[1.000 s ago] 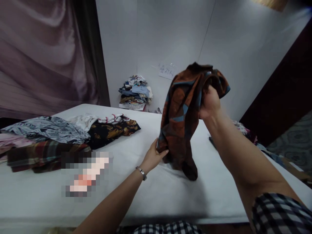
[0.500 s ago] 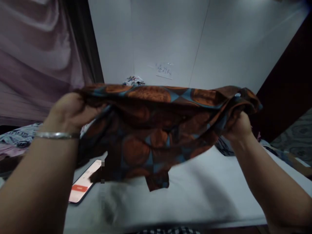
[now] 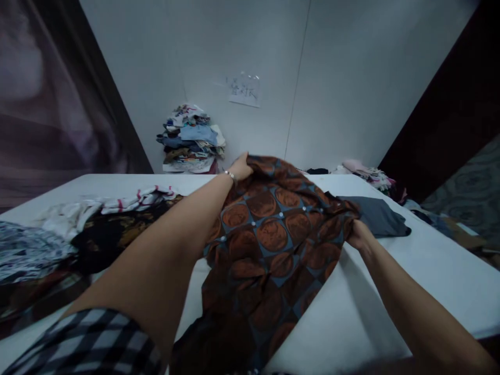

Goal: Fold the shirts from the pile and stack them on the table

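Note:
A brown shirt (image 3: pixel 269 234) with orange circles, blue patches and a line of small white buttons is stretched between my hands over the white table. My left hand (image 3: pixel 241 167), reaching far forward, is closed on its upper left part. On the right, my right hand (image 3: pixel 358 235) grips the shirt's bunched edge, with the fingers partly hidden by cloth. The lower end of the shirt hangs toward me and runs out of the bottom of the view. Just behind my right hand lies a folded dark grey garment (image 3: pixel 380 217).
A tall stack of folded clothes (image 3: pixel 191 138) stands at the back against the wall. Loose garments (image 3: pixel 105 219) lie along the left of the white table (image 3: pixel 441 281). More clothes (image 3: pixel 367 174) are heaped at the back right. A paper sign (image 3: pixel 244 91) is on the wall.
The shirt was held up level and bunched; now it is spread out with its buttoned side showing. My left hand has moved forward and to the right. The view has shifted, revealing the clothes stack.

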A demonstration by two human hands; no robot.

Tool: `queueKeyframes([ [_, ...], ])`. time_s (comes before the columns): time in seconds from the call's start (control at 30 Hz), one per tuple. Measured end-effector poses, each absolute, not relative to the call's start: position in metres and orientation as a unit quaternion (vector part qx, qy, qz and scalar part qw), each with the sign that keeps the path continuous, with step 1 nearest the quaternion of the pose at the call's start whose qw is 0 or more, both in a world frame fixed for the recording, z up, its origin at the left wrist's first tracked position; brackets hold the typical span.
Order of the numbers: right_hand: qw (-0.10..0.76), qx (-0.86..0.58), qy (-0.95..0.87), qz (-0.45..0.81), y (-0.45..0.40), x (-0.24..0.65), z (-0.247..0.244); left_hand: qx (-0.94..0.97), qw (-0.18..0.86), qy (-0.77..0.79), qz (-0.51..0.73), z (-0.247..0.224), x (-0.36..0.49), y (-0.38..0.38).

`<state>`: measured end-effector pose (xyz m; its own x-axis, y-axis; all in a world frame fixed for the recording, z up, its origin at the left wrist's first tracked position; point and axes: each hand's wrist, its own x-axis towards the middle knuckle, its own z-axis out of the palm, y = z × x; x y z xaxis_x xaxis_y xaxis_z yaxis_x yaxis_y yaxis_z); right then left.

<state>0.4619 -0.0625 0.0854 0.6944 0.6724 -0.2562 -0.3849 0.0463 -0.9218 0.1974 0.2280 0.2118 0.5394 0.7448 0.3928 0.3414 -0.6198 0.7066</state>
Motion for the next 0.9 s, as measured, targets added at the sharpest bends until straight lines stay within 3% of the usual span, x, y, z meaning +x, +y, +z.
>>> queueKeyframes([
  [0.17, 0.663, -0.618, -0.121, 0.405, -0.121, 0.458, 0.044, 0.841, 0.262, 0.397, 0.259, 0.136, 0.126, 0.189],
  [0.3, 0.682, -0.601, -0.112, 0.401, -0.145, 0.419, 0.041, 0.853, 0.182, 0.456, 0.176, 0.109, 0.047, 0.151],
  [0.47, 0.628, -0.676, -0.161, 0.349, -0.16, 0.377, 0.035, 0.816, 0.128, 0.552, 0.11, 0.077, -0.011, 0.091],
  [0.6, 0.464, -0.789, -0.356, 0.19, -0.176, 0.355, 0.03, 0.805, 0.161, 0.558, 0.117, 0.06, -0.012, 0.046],
  [0.7, 0.344, -0.759, -0.547, 0.089, -0.182, 0.316, 0.035, 0.809, 0.162, 0.554, 0.11, 0.058, 0.006, 0.032],
  [0.9, 0.167, -0.579, -0.788, 0.129, -0.147, 0.209, 0.041, 0.82, 0.211, 0.508, 0.158, 0.061, 0.046, 0.038],
])
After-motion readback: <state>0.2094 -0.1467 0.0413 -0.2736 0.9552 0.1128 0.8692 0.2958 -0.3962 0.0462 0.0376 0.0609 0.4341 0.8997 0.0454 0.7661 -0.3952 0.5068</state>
